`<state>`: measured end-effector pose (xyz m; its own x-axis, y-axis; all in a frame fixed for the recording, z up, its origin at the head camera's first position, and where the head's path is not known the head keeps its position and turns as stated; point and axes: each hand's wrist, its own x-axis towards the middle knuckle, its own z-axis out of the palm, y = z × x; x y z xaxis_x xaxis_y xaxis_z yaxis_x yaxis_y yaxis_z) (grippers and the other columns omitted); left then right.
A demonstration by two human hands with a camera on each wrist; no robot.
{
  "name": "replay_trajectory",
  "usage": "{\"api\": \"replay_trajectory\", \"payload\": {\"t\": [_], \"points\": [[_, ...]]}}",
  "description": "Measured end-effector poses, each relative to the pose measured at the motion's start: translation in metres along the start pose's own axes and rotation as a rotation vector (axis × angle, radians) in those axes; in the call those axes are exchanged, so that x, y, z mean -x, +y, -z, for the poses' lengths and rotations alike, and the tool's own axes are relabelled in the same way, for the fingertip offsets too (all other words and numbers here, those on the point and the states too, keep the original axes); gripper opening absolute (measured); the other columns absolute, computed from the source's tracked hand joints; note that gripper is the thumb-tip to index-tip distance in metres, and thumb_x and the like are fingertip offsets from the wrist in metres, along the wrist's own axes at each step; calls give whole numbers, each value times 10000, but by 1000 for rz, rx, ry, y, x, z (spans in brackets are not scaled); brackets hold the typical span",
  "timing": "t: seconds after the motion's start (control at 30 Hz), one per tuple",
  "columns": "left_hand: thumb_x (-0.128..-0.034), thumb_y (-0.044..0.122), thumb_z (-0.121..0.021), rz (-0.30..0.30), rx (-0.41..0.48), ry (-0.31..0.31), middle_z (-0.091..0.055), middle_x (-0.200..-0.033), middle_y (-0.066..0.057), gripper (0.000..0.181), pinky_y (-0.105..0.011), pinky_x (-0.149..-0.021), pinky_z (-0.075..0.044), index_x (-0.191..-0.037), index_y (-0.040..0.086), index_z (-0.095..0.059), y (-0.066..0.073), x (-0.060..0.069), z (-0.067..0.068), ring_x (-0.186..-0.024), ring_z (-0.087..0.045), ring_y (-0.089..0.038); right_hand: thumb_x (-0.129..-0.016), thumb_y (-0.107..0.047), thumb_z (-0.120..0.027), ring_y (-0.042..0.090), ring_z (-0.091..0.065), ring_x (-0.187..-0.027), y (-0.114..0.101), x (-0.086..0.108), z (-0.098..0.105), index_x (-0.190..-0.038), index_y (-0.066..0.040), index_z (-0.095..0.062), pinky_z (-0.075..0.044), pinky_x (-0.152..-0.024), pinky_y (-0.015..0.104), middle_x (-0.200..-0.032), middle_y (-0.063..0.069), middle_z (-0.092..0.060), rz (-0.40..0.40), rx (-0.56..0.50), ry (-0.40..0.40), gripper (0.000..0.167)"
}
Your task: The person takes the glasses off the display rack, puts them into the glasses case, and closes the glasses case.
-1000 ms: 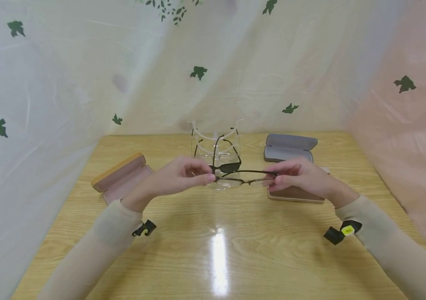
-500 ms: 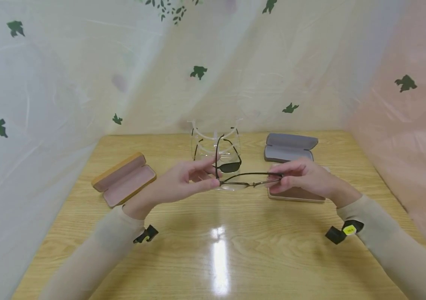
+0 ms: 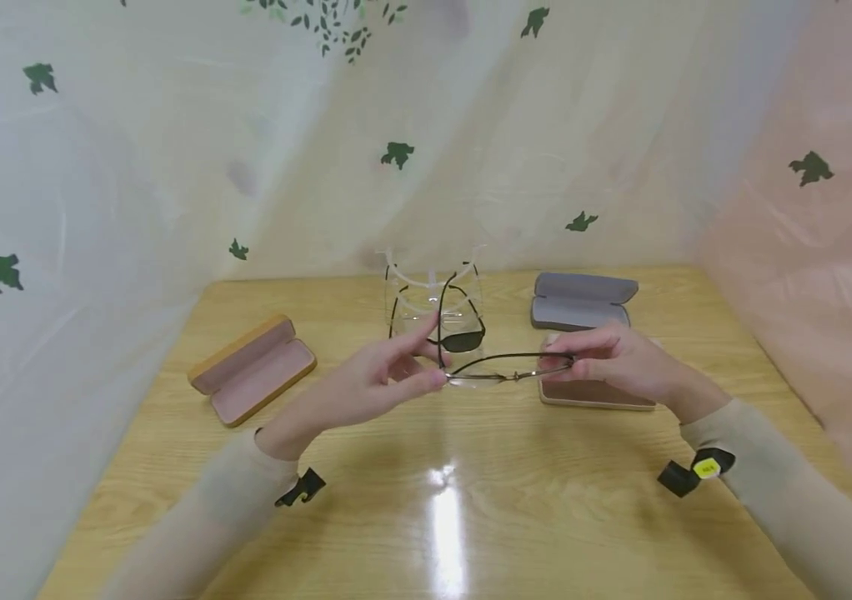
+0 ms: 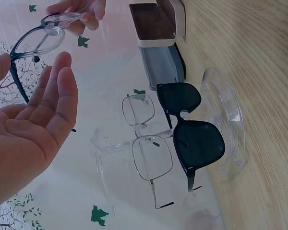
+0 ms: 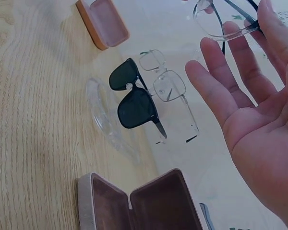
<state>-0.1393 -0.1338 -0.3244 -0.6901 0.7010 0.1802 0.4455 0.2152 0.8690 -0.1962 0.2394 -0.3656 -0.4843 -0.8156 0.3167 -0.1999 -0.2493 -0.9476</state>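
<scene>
A pair of dark-topped eyeglasses point(image 3: 501, 377) with clear lenses is held level above the table between both hands. My left hand point(image 3: 396, 367) has its thumb at the left hinge and its index finger along the raised left temple; the other fingers spread loosely in the left wrist view. My right hand point(image 3: 613, 362) pinches the right end of the frame. A black temple runs across behind the lenses. Beyond, a clear display stand point(image 3: 432, 279) bears black sunglasses point(image 4: 199, 143) and thin wire-rimmed glasses point(image 4: 152, 155).
An orange case point(image 3: 261, 375) lies open at the left. At the back right stands an open grey case point(image 3: 579, 310). Another open case with a brown lining point(image 3: 594, 393) lies below the right hand. Patterned sheets point(image 3: 501, 167) enclose the wooden table point(image 3: 366, 517).
The eyeglasses have shifted slightly right and tilt a little more. My left index finger has moved up along the left temple, and the left hand has come slightly right. The right hand keeps its hold.
</scene>
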Motion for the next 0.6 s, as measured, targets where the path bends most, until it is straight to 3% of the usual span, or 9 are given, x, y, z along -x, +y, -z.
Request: {"api": "replay_trajectory", "payload": {"t": [0.33, 0.53, 0.6], "points": [[-1049, 150, -589, -20, -32, -5, -662, -1296, -24, 791, -303, -740, -539, -1633, 246, -65, 7, 0, -3, -968, -715, -121, -1028, 50, -505, 302, -562, -1298, 2, -3, 2, -1416, 76, -530, -460, -1015, 566, -1413, 205, -565, 106, -143, -129, 389], [-1104, 232, -464, -23, -87, -100, -659, -1315, 14, 684, -302, -824, -537, -1635, 217, -33, 9, -6, -10, -1095, -669, -70, -1031, 91, -475, 263, -617, -1237, -3, 3, -1, -1402, 52, -559, -503, -996, 492, -1351, 192, -619, 32, -55, -27, 382], [-1115, 221, -425, -49, -62, -149, -620, -1387, -39, 631, -289, -894, -542, -1632, 156, -68, 9, -9, -14, -1125, -662, -82, -1032, 104, -465, 253, -642, -1200, -5, 4, -3, -1370, 56, -584, -524, -971, 471, -1298, 187, -651, 6, -2, 18, 361]]}}
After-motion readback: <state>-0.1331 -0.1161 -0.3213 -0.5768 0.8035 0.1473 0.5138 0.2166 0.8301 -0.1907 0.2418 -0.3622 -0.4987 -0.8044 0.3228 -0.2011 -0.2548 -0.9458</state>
